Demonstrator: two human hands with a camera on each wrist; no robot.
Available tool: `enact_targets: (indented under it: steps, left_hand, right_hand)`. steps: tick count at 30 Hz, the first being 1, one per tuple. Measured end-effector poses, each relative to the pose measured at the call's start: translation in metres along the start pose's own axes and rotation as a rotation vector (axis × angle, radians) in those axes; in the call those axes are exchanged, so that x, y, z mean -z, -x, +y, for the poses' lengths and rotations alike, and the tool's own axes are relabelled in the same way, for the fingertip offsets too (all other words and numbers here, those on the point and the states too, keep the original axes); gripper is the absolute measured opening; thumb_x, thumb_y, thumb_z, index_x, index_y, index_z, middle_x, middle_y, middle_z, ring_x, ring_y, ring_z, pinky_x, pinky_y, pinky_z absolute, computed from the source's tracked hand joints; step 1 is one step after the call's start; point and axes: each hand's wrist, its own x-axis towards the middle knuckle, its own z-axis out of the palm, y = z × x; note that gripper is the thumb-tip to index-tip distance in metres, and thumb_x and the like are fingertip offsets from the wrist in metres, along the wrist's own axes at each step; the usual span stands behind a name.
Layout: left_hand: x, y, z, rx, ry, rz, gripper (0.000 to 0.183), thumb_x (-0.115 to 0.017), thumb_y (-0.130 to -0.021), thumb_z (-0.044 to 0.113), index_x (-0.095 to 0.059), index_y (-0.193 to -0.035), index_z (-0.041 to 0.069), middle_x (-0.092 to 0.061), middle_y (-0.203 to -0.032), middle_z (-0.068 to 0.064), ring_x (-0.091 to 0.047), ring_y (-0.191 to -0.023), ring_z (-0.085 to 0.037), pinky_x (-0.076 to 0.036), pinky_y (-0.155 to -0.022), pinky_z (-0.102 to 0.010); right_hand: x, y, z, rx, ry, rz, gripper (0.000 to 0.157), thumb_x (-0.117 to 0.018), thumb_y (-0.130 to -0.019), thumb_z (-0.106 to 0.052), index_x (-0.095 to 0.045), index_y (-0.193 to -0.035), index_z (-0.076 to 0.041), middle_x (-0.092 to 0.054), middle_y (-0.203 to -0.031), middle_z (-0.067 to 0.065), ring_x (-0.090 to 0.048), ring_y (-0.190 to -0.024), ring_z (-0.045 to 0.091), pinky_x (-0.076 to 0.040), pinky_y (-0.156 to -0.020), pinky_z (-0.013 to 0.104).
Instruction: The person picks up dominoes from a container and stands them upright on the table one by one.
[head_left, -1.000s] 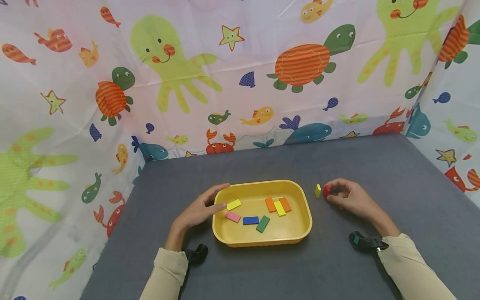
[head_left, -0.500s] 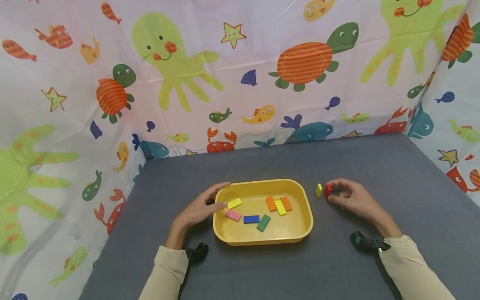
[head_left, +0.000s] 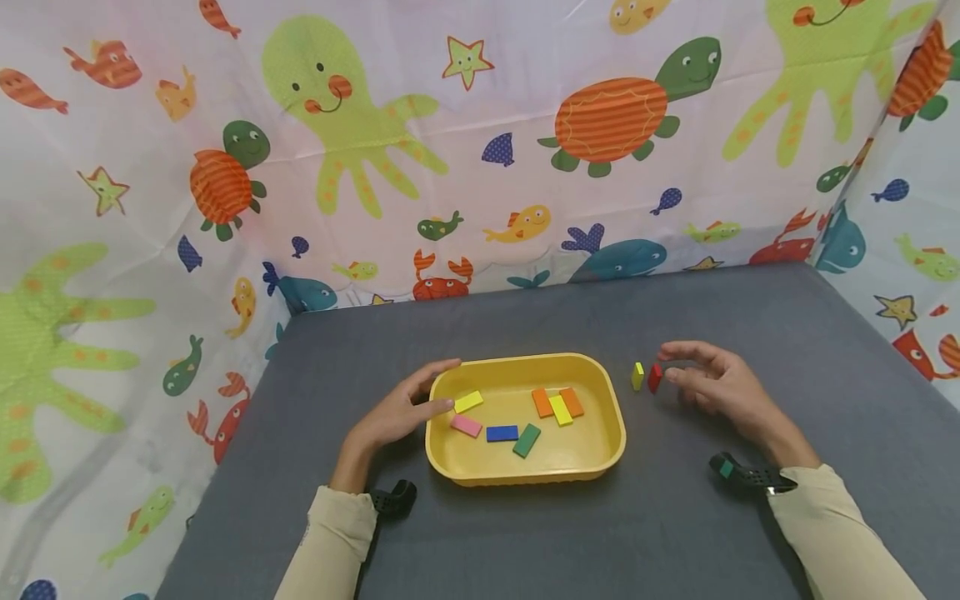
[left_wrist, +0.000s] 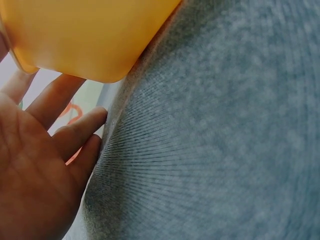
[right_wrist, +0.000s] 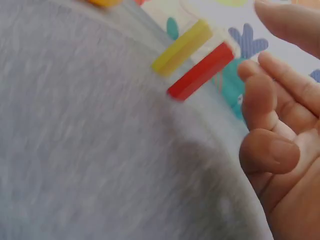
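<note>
My left hand (head_left: 392, 418) holds the left end of a yellow plastic tray (head_left: 577, 450), thumb over the rim and fingers along the outside. In the left wrist view the fingers (left_wrist: 57, 100) reach up behind the tray wall. Right of the tray, a yellow domino block (head_left: 637, 377) and a red domino block (head_left: 655, 378) stand upright with a small gap between them. My right hand (head_left: 726, 390) is just right of the red block, fingers loosely bent and holding nothing. In the right wrist view the red block (right_wrist: 201, 72) stands apart from the fingertips.
Inside the tray lie several flat domino blocks: a pink one (head_left: 467, 426), a blue one (head_left: 502, 433), a green one (head_left: 527, 441), plus yellow and orange ones. A grey cloth (head_left: 480, 542) covers the table. A sea-animal curtain (head_left: 465, 167) rises behind and at both sides.
My right hand has let go of the red domino block and drawn back to the right, leaving it standing beside the yellow one. My left hand stays on the tray.
</note>
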Motion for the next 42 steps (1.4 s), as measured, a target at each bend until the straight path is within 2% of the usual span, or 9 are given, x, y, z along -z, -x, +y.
enact_targets:
  steps: [5, 11, 17, 22, 27, 30, 34, 38, 42]
  left_hand:
    - [0.001, 0.001, -0.001, 0.012, 0.002, 0.002, 0.058, -0.068, -0.097, 0.029, -0.044, -0.148, 0.045, -0.05, -0.152, 0.007, -0.054, -0.131, -0.024, -0.045, -0.113, -0.053]
    - [0.001, -0.001, -0.002, 0.008, 0.003, 0.002, 0.058, -0.069, -0.097, 0.029, -0.045, -0.148, 0.044, -0.052, -0.15, 0.006, -0.054, -0.13, -0.024, -0.045, -0.112, -0.053]
    - [0.002, -0.003, -0.002, -0.004, 0.002, -0.007, 0.058, -0.069, -0.097, 0.03, -0.045, -0.147, 0.046, -0.055, -0.146, 0.006, -0.057, -0.126, -0.023, -0.048, -0.11, -0.05]
    - [0.002, -0.002, -0.001, -0.021, 0.003, -0.013, 0.059, -0.068, -0.098, 0.029, -0.044, -0.15, 0.042, -0.054, -0.148, 0.003, -0.057, -0.124, -0.023, -0.048, -0.109, -0.049]
    - [0.002, -0.001, -0.001, -0.022, 0.004, -0.012, 0.059, -0.067, -0.098, 0.029, -0.043, -0.151, 0.039, -0.054, -0.149, 0.001, -0.057, -0.125, -0.023, -0.048, -0.11, -0.05]
    - [0.002, -0.002, -0.001, -0.02, 0.006, -0.015, 0.06, -0.067, -0.098, 0.029, -0.042, -0.152, 0.038, -0.053, -0.149, 0.001, -0.057, -0.124, -0.023, -0.048, -0.11, -0.05]
    - [0.002, -0.001, -0.002, -0.015, 0.008, -0.016, 0.06, -0.067, -0.098, 0.03, -0.042, -0.152, 0.038, -0.054, -0.148, 0.001, -0.056, -0.125, -0.024, -0.047, -0.111, -0.051]
    - [0.003, 0.0, -0.003, -0.013, 0.017, -0.019, 0.059, -0.068, -0.098, 0.032, -0.043, -0.151, 0.042, -0.055, -0.147, 0.001, -0.056, -0.126, -0.024, -0.046, -0.111, -0.052]
    - [0.003, 0.0, -0.003, -0.018, 0.013, -0.024, 0.059, -0.068, -0.098, 0.033, -0.042, -0.15, 0.043, -0.054, -0.148, 0.001, -0.056, -0.126, -0.024, -0.046, -0.111, -0.051]
  right_hand:
    - [-0.006, -0.004, -0.024, 0.014, 0.079, 0.112, 0.044, -0.068, -0.099, -0.034, -0.061, -0.139, -0.016, -0.065, -0.124, -0.021, -0.063, -0.085, 0.014, -0.05, -0.06, 0.029]
    - [-0.02, -0.014, -0.068, 0.005, 0.159, 0.119, 0.043, -0.068, -0.096, -0.045, -0.065, -0.135, -0.027, -0.066, -0.134, -0.009, -0.065, -0.1, 0.001, -0.057, -0.077, 0.023]
    - [-0.044, -0.031, -0.099, 0.159, 0.157, -0.026, 0.036, -0.07, -0.098, -0.031, -0.068, -0.132, -0.018, -0.068, -0.134, 0.01, -0.065, -0.092, 0.01, -0.057, -0.071, 0.026]
    - [-0.069, -0.047, -0.116, 0.213, 0.152, -0.145, 0.034, -0.072, -0.096, -0.027, -0.071, -0.129, -0.018, -0.071, -0.128, 0.007, -0.063, -0.08, 0.027, -0.055, -0.064, 0.03]
    - [-0.096, -0.06, -0.128, 0.229, 0.148, -0.258, 0.032, -0.074, -0.094, -0.023, -0.073, -0.126, -0.017, -0.068, -0.083, 0.007, -0.055, -0.064, 0.03, -0.047, -0.054, 0.027]
    - [-0.11, -0.066, -0.131, 0.24, 0.147, -0.318, 0.032, -0.075, -0.094, -0.021, -0.073, -0.125, -0.015, -0.06, -0.07, 0.008, -0.05, -0.058, 0.024, -0.042, -0.052, 0.025]
    - [-0.13, -0.075, -0.129, 0.257, 0.153, -0.4, 0.032, -0.076, -0.093, -0.02, -0.074, -0.124, -0.013, -0.074, -0.091, 0.01, -0.048, -0.057, 0.019, -0.042, -0.054, 0.023]
    - [-0.148, -0.083, -0.124, 0.293, 0.208, -0.463, 0.031, -0.076, -0.092, -0.018, -0.075, -0.123, -0.012, -0.075, -0.118, 0.01, -0.047, -0.056, 0.016, -0.04, -0.053, 0.021]
    - [-0.163, -0.089, -0.121, 0.321, 0.247, -0.503, 0.033, -0.076, -0.092, -0.015, -0.073, -0.124, -0.008, -0.075, -0.118, 0.014, -0.045, -0.054, 0.014, -0.038, -0.052, 0.021]
